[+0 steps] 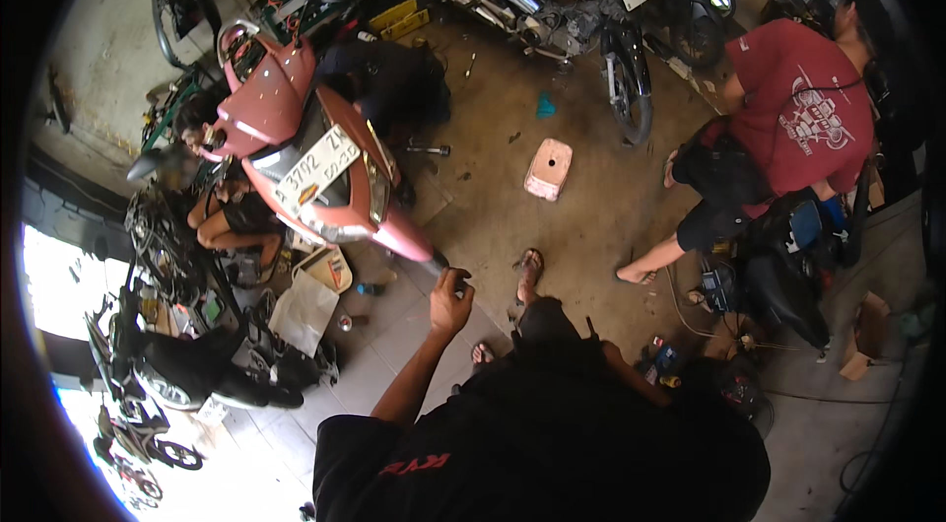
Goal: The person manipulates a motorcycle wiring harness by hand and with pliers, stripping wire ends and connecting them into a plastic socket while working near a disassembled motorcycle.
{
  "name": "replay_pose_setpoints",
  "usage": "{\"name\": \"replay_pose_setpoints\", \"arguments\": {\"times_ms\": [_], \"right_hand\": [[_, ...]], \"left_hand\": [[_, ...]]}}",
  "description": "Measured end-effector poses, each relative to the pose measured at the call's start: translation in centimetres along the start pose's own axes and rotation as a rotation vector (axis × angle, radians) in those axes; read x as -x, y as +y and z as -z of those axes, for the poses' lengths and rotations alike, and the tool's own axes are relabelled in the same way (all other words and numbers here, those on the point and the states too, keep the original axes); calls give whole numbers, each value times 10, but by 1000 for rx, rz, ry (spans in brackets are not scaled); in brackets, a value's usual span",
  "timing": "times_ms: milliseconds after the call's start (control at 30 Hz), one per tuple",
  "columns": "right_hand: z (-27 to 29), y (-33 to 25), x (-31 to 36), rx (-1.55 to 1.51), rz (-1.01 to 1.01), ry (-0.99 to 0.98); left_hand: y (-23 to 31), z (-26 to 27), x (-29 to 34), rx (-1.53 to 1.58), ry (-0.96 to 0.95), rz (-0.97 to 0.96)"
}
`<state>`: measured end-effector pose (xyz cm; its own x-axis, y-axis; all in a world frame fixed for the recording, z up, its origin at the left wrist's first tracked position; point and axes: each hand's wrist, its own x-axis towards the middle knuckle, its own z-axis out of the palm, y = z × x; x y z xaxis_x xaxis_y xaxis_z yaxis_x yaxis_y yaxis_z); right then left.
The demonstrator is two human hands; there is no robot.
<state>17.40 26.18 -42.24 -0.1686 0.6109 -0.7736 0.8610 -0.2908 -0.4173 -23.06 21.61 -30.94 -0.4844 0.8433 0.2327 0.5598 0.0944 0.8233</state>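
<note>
My left hand point(450, 302) is raised in front of me with its fingers curled. A small dark spot shows between the fingers; I cannot make out whether it is an object. The hand overlaps the dark tip of a pink scooter point(402, 234), and I cannot tell whether they touch. That scooter carries a white licence plate point(315, 170) on its near end. Part of my right forearm point(636, 379) shows beside my dark clothing, while the right hand itself is hidden.
A pinkish block-shaped container point(548, 169) and a teal cloth point(545, 105) lie on the floor. One person in a red shirt point(803, 108) bends at the right; others crouch around the scooter. Motorcycles point(626, 78) stand at the back. An open cardboard box point(867, 335) sits far right.
</note>
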Motion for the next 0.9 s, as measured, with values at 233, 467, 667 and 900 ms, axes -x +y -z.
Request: {"name": "replay_pose_setpoints", "arguments": {"times_ms": [233, 467, 667, 900], "right_hand": [[26, 61, -143, 279, -158, -89], [164, -33, -296, 308, -145, 112], [271, -209, -405, -50, -86, 351], [349, -403, -521, -40, -42, 152]], "left_hand": [[4, -88, -185, 95, -87, -21], [24, -124, -329, 44, -47, 30], [-14, -162, -435, 47, -40, 103], [-75, -191, -601, 59, 60, 39]]}}
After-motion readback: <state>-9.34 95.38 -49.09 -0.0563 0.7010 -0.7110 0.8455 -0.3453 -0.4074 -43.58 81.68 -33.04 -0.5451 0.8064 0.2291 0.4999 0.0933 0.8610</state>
